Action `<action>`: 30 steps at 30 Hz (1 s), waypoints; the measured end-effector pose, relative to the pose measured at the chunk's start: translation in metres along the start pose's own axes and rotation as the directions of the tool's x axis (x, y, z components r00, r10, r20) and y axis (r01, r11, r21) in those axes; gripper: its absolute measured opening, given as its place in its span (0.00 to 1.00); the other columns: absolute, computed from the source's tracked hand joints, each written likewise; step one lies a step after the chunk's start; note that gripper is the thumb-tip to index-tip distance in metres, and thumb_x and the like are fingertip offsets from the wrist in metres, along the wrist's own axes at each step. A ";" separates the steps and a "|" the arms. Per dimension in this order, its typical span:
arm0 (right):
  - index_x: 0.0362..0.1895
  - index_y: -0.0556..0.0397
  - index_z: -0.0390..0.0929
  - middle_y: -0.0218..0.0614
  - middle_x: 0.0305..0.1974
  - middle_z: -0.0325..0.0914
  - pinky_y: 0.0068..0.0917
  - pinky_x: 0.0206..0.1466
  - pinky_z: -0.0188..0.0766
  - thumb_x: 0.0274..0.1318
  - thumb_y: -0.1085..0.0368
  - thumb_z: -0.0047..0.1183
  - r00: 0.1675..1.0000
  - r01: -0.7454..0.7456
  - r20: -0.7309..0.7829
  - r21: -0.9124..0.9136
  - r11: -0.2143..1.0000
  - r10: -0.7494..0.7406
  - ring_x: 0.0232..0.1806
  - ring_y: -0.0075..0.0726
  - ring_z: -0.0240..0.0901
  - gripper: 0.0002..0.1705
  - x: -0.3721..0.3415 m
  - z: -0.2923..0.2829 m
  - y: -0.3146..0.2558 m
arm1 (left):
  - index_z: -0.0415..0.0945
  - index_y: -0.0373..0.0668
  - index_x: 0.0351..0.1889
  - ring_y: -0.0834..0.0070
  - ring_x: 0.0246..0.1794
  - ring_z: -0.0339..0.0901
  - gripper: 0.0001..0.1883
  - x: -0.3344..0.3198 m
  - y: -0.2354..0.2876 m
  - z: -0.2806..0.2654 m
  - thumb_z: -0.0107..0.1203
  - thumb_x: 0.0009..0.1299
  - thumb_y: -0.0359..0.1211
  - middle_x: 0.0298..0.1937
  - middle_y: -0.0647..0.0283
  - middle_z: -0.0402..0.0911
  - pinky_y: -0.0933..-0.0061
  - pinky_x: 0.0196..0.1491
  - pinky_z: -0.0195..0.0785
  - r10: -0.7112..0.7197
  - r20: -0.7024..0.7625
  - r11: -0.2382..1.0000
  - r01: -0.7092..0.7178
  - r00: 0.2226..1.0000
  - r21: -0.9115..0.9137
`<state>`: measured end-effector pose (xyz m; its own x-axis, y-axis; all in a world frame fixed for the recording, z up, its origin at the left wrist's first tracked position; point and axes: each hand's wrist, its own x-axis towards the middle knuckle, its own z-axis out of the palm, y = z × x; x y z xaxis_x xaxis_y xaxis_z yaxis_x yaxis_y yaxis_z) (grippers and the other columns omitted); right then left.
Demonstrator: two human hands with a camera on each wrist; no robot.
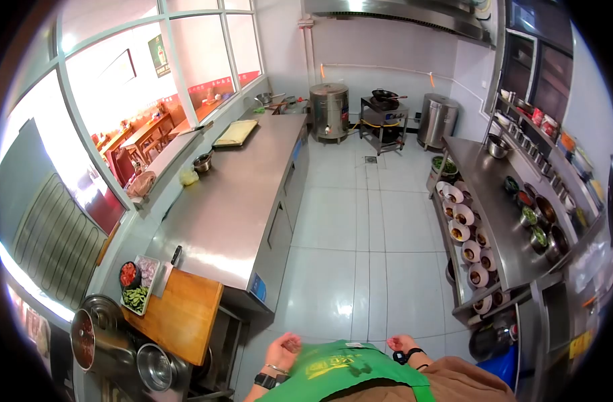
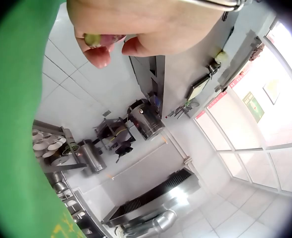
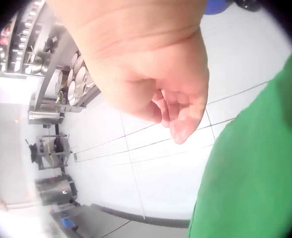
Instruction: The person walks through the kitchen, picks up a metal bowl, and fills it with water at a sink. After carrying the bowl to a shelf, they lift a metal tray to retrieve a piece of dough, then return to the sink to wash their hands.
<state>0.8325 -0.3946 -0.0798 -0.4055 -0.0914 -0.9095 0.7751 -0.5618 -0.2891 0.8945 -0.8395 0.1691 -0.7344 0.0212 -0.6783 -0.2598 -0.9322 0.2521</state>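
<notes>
In the head view my left hand (image 1: 283,350) hangs in front of the green apron (image 1: 340,365), at its left side. In the left wrist view its fingers curl around a small green and pinkish piece (image 2: 93,40), mostly hidden; I cannot tell its kind. My right hand (image 1: 403,344) is by the apron's right side, its fingers loosely bent. Nothing shows between those fingers in the right wrist view. Both hands are apart from the counters, above the tiled floor (image 1: 333,281).
Along the left runs a steel counter (image 1: 219,208). A wooden cutting board (image 1: 179,315), a cleaver (image 1: 164,278) and a tray of chopped vegetables (image 1: 147,268) lie at its near end, beside a tall pot (image 1: 109,348). A steel table (image 1: 494,208) with bowls below stands right; a steel boiler (image 1: 329,110) stands ahead.
</notes>
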 end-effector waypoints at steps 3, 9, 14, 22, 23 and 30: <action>0.37 0.68 0.69 0.50 0.30 0.76 0.33 0.30 0.77 0.59 0.73 0.41 0.996 -0.027 -0.082 -0.026 0.999 0.025 0.29 0.47 0.76 0.08 0.007 -0.037 -0.011 | 0.69 0.31 0.38 0.65 0.31 0.74 0.04 -0.008 -0.003 0.007 0.49 0.66 0.21 0.29 0.54 0.74 0.66 0.38 0.71 0.039 -0.034 0.999 -0.040 0.999 -0.009; 0.38 0.70 0.70 0.52 0.32 0.76 0.29 0.25 0.73 0.61 0.70 0.40 0.967 -0.012 -0.253 -0.070 0.997 -0.006 0.30 0.48 0.76 0.12 0.020 -0.040 -0.012 | 0.68 0.31 0.38 0.64 0.29 0.74 0.04 -0.007 -0.004 -0.010 0.49 0.65 0.21 0.29 0.53 0.75 0.64 0.39 0.72 0.087 -0.055 0.992 -0.092 0.995 -0.090; 0.36 0.69 0.70 0.51 0.30 0.76 0.31 0.28 0.73 0.61 0.71 0.40 0.997 -0.038 -0.074 -0.201 0.979 0.023 0.27 0.47 0.74 0.11 0.046 -0.013 -0.015 | 0.68 0.31 0.38 0.65 0.29 0.73 0.05 -0.020 -0.014 -0.008 0.49 0.65 0.21 0.28 0.53 0.75 0.64 0.41 0.72 0.140 -0.123 0.975 -0.158 0.982 -0.154; 0.37 0.67 0.70 0.48 0.30 0.77 0.33 0.34 0.77 0.61 0.72 0.42 0.990 -0.073 0.096 -0.267 0.961 0.102 0.27 0.43 0.75 0.08 0.041 0.084 -0.032 | 0.69 0.31 0.31 0.68 0.29 0.73 0.04 -0.045 -0.016 -0.015 0.49 0.67 0.23 0.26 0.54 0.74 0.66 0.43 0.72 0.217 -0.180 0.939 -0.256 0.959 -0.230; 0.37 0.67 0.70 0.47 0.30 0.77 0.34 0.34 0.77 0.61 0.73 0.42 0.990 -0.083 0.088 -0.280 0.956 0.111 0.27 0.43 0.75 0.08 0.040 0.091 -0.034 | 0.69 0.31 0.31 0.68 0.29 0.73 0.04 -0.048 -0.016 -0.016 0.49 0.67 0.23 0.26 0.54 0.74 0.66 0.43 0.72 0.241 -0.195 0.922 -0.287 0.951 -0.260; 0.40 0.69 0.70 0.49 0.34 0.78 0.35 0.36 0.78 0.62 0.72 0.41 0.979 -0.109 0.119 -0.388 0.915 0.167 0.30 0.44 0.77 0.10 0.045 0.100 -0.033 | 0.69 0.32 0.32 0.65 0.32 0.75 0.02 -0.053 -0.012 -0.031 0.49 0.67 0.22 0.28 0.54 0.75 0.63 0.46 0.73 0.292 -0.210 0.907 -0.340 0.933 -0.250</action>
<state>0.7398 -0.4621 -0.0811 -0.3248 -0.2813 -0.9030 0.9417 -0.1847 -0.2812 0.9553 -0.8407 0.1807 -0.6293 -0.3285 -0.7044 0.1708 -0.9426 0.2870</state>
